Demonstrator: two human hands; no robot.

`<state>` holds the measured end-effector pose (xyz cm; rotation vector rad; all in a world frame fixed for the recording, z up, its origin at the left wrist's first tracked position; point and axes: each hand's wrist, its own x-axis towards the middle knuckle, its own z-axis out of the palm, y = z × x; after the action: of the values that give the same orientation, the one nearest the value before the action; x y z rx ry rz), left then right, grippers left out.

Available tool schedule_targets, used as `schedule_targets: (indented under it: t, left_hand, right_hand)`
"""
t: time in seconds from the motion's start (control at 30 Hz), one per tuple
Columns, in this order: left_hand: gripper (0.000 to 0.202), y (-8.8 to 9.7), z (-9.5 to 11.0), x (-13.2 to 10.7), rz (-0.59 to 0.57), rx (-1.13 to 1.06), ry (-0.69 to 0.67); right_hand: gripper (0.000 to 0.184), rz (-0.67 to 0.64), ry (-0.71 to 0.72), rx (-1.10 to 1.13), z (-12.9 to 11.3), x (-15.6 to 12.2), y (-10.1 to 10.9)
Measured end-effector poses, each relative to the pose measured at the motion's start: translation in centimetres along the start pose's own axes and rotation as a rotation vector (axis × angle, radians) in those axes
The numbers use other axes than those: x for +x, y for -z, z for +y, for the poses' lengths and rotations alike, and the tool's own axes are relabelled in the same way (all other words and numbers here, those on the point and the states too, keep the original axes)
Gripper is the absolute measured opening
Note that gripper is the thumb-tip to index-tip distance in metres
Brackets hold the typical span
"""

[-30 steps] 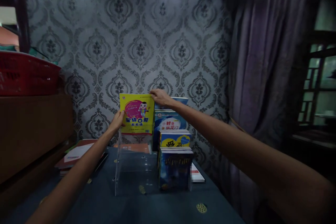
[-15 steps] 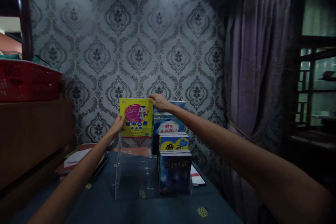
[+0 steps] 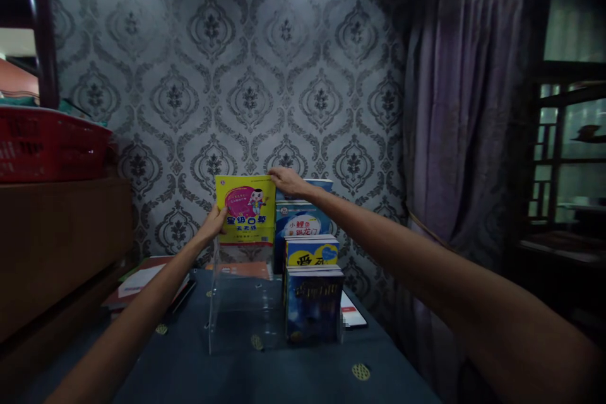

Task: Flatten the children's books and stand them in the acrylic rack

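Note:
A yellow workbook (image 3: 246, 233) with a pink patch and a cartoon child on its cover stands upright at the back left of a clear tiered book rack (image 3: 213, 312). My left hand (image 3: 214, 222) grips its left edge, thumb on the cover. At its top right corner, my right hand (image 3: 286, 180) pinches the book from above. To the right, several books rise in steps on the rack: a dark blue book (image 3: 314, 309) in front, a yellow and blue book (image 3: 307, 257) behind it, then a blue picture book (image 3: 293, 218).
Papers and books (image 3: 142, 281) lie stacked on the left of the blue-covered table (image 3: 284, 382). A flat white-faced item (image 3: 353, 312) lies right of the rack. A red basket (image 3: 52, 145) sits on a brown cabinet (image 3: 61, 246). Patterned wallpaper is behind, a purple curtain (image 3: 454, 113) at right.
Both hands keep their hold on the yellow workbook, which stays nearly in place. The view has tilted very slightly, so the rack and table appear a little higher.

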<state>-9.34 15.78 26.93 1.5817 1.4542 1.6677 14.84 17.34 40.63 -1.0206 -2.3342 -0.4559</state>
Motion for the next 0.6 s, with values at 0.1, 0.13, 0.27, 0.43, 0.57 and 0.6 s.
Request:
schedule_targets:
  t: [0.1, 0.13, 0.27, 0.43, 0.57, 0.6]
  left_hand:
    - [0.027, 0.0, -0.4, 0.1, 0.005, 0.020, -0.006]
    - [0.028, 0.0, -0.6, 0.1, 0.009, 0.027, -0.009]
    - [0.029, 0.0, -1.0, 0.2, 0.031, 0.053, -0.019]
    - [0.031, -0.2, -1.1, 0.2, 0.072, 0.069, -0.062]
    - [0.034, 0.0, -0.7, -0.1, 0.117, 0.100, -0.092]
    - [0.034, 0.2, -0.4, -0.5, 0.147, 0.115, -0.108]
  right_hand:
    - [0.036, 0.003, 0.010, 0.007, 0.0, -0.2, 0.1]
    - [0.036, 0.006, 0.013, 0.008, 0.0, -0.3, 0.1]
    - [0.037, 0.019, 0.009, 0.021, 0.4, -0.7, 0.0]
    - [0.038, 0.059, 0.001, 0.065, 1.1, -1.3, 0.0]
    - [0.038, 0.124, -0.005, 0.116, 1.6, -1.8, 0.4]
    - [0.037, 0.150, -0.011, 0.133, 1.8, -2.1, 0.5]
